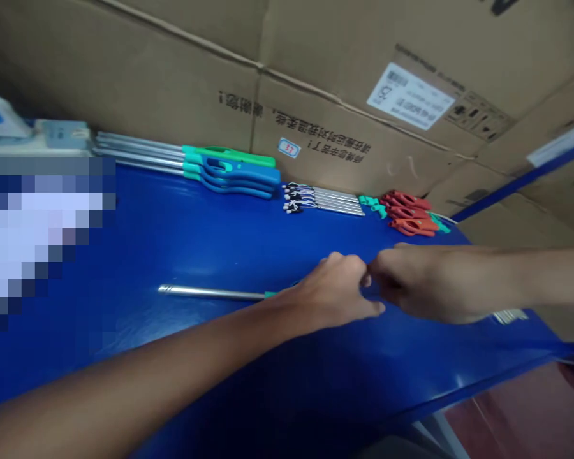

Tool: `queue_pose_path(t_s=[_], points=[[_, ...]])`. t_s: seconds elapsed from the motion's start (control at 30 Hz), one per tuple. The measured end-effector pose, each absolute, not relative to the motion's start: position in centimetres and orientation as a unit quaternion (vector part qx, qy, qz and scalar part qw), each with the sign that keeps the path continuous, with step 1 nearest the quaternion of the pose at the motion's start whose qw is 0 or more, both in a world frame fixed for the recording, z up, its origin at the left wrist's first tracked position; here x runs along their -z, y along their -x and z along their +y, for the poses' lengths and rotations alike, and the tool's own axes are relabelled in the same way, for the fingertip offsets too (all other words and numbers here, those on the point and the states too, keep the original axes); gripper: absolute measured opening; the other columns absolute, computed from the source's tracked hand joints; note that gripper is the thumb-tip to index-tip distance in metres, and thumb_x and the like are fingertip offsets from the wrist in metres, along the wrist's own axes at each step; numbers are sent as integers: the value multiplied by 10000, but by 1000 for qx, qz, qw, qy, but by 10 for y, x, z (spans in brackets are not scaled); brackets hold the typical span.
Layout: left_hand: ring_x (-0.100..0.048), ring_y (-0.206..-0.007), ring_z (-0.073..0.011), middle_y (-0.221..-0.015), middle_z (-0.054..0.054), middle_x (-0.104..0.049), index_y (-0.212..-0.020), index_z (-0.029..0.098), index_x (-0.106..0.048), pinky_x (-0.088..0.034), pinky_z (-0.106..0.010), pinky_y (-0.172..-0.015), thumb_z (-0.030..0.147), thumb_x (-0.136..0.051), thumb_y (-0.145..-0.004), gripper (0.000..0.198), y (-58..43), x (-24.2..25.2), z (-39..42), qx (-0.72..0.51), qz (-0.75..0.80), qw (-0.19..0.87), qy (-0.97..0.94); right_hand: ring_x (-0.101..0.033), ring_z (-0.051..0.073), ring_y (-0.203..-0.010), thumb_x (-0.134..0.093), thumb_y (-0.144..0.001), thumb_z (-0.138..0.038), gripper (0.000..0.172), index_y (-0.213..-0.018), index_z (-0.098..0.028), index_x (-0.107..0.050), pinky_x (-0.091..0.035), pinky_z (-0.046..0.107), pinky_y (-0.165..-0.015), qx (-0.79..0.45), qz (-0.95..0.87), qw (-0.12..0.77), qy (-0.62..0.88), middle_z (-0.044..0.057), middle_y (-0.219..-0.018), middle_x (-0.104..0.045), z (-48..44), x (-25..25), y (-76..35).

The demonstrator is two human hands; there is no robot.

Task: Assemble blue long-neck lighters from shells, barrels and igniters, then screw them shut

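Observation:
A long-necked gas lighter lies crosswise in front of me; its silver tube (210,292) points left and its teal collar (270,295) shows beside my wrist. My left hand (335,290) is closed over the handle end, which it mostly hides. Its thumb sticks out to the right. Right against it, my right hand (425,280) is curled into a fist, knuckles up, near the lighter's handle end. Whatever its fingers grip is hidden.
Finished-looking lighters with blue and green handles (242,172) are stacked at the back left. Metal tubes with wires (339,199), teal pieces (373,206) and red handle shells (409,213) line the back of the blue table (182,236). Cardboard boxes (186,76) stand behind.

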State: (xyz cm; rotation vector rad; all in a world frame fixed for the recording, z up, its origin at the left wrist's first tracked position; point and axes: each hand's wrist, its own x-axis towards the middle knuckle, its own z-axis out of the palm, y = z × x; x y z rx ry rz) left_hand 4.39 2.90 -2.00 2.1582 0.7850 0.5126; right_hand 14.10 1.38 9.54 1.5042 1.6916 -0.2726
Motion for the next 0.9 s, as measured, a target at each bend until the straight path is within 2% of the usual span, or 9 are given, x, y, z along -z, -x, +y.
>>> queue_pose_path(t_s=[0.07, 0.2, 0.3, 0.47, 0.57, 0.63, 0.7, 0.8, 0.9], points=[[-677, -788, -193, -786, -55, -735, -797, 156, -718, -450, -253, -607, 309, -633, -779, 176, -44, 20, 31, -219, 275, 449, -822, -646, 198, -640, -538, -785, -120, 178, -830, -163, -705, -387, 246, -470, 108, 666, 430, -600, 66, -766, -687, 14, -102, -133], [-626, -648, -153, -685, -57, -725, -650, 133, -702, -361, -254, -524, 164, -603, -753, 146, -44, 18, 29, -253, 268, 451, -813, -585, 161, -513, -561, -763, -206, 159, -814, -161, -704, -357, 242, -414, 109, 684, 430, -579, 54, -677, -646, 15, -110, -131], [-596, -643, -151, -632, -29, -688, -625, 151, -675, -376, -262, -546, 221, -601, -761, 169, -45, 18, 27, -243, 308, 443, -806, -526, 152, -449, -637, -714, -211, 101, -787, -170, -694, -310, 275, -424, 26, 768, 438, -467, 30, -622, -619, 20, -113, -143], [-591, -896, -198, -797, -30, -671, -762, 182, -663, -450, -285, -713, 287, -565, -801, 150, -48, 27, 22, -248, 323, 438, -801, -424, 125, -447, -633, -683, -31, 167, -723, -193, -648, -214, 307, -483, -41, 899, 411, -148, -17, -574, -570, 28, -116, -171], [-575, -956, -196, -932, -26, -644, -937, 205, -616, -441, -345, -915, 312, -559, -815, 172, -50, 29, 16, -263, 335, 400, -811, -367, 122, -426, -582, -680, 47, 264, -610, -206, -613, -187, 327, -485, -35, 887, 455, -75, -36, -494, -494, 24, -113, -180], [-567, -974, -242, -974, -59, -628, -979, 171, -585, -376, -444, -1021, 357, -637, -737, 310, -52, 29, 14, -229, 351, 349, -838, -344, 120, -418, -548, -684, 79, 322, -536, -206, -576, -180, 339, -487, -30, 896, 439, -63, -37, -464, -453, 21, -110, -183], [-571, -946, -277, -939, -78, -619, -898, 165, -588, -412, -466, -969, 340, -668, -679, 292, -54, 30, 12, -204, 351, 303, -863, -363, 126, -440, -553, -682, 84, 323, -555, -211, -587, -167, 346, -481, -33, 899, 432, -55, -29, -515, -498, 20, -109, -184], [-589, -875, -265, -866, -70, -614, -810, 183, -584, -461, -437, -884, 292, -607, -747, 128, -55, 33, 13, -207, 337, 283, -874, -403, 140, -471, -585, -686, 62, 294, -680, -226, -640, -146, 350, -470, -51, 889, 454, -32, -13, -613, -573, 22, -108, -185], [-598, -834, -256, -825, -67, -614, -784, 186, -581, -478, -420, -845, 286, -612, -767, 106, -56, 36, 14, -215, 327, 281, -877, -417, 150, -475, -579, -689, 56, 301, -761, -229, -648, -135, 357, -473, -68, 894, 442, -25, -3, -626, -580, 24, -108, -187]])
